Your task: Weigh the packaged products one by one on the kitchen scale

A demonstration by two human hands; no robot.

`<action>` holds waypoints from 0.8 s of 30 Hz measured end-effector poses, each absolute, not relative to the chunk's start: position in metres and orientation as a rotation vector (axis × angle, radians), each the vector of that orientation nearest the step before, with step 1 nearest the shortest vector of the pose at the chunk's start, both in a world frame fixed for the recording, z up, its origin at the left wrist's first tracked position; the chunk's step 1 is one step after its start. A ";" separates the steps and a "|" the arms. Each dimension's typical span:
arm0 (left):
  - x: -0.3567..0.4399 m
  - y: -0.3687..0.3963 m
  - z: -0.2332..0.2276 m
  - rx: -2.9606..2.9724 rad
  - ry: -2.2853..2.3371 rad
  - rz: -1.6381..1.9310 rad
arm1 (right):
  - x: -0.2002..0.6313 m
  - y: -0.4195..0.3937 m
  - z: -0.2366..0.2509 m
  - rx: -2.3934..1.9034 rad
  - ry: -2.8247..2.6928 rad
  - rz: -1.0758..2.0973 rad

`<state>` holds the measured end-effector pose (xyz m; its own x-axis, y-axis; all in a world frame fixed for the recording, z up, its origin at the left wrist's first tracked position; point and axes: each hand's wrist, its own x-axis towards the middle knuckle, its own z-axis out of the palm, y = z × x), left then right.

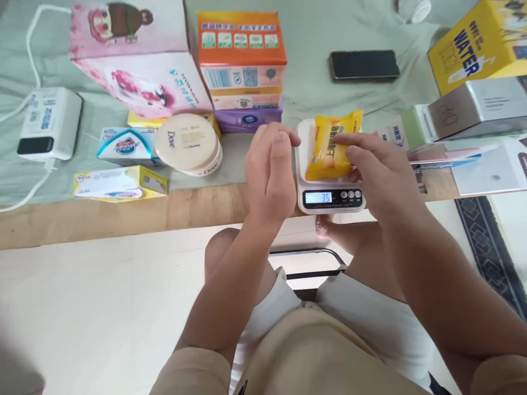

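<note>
A tan shirt is nearest. The left hand, fingers curled together, is held beside a white scale; on it, a yellow packet is touched by the right hand, pinch impossible to tell; weight could be falsified by finger pressure.

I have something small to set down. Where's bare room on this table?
Bare cloth lies between the orange box and the phone. A bare wooden strip runs along the front, left of the left hand. Crowded: around the scale, where the right hand touches the yellow packet, and among the Dove jar and small boxes.
</note>
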<state>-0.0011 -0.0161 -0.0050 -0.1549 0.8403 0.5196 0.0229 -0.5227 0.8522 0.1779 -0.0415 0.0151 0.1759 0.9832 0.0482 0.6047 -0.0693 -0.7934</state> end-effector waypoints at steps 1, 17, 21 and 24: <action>0.006 -0.014 -0.006 1.517 0.982 1.744 | 0.179 -0.044 0.018 -1.816 -1.526 0.637; 0.020 0.019 -0.041 1.722 1.202 1.689 | 0.134 -0.077 0.021 -0.541 -1.974 0.419; 0.018 0.009 -0.033 1.771 1.191 1.586 | 0.141 -0.079 -0.002 -0.617 -1.872 0.363; 0.018 0.002 -0.025 1.731 1.182 1.502 | 0.145 -0.086 -0.007 -0.601 -1.878 0.361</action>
<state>0.0182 0.0018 -0.0248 -0.0143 0.8786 0.4774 0.2575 -0.4581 0.8508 0.1454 -0.0861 -0.0068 -0.2930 0.5625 0.7732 0.2359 0.8262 -0.5117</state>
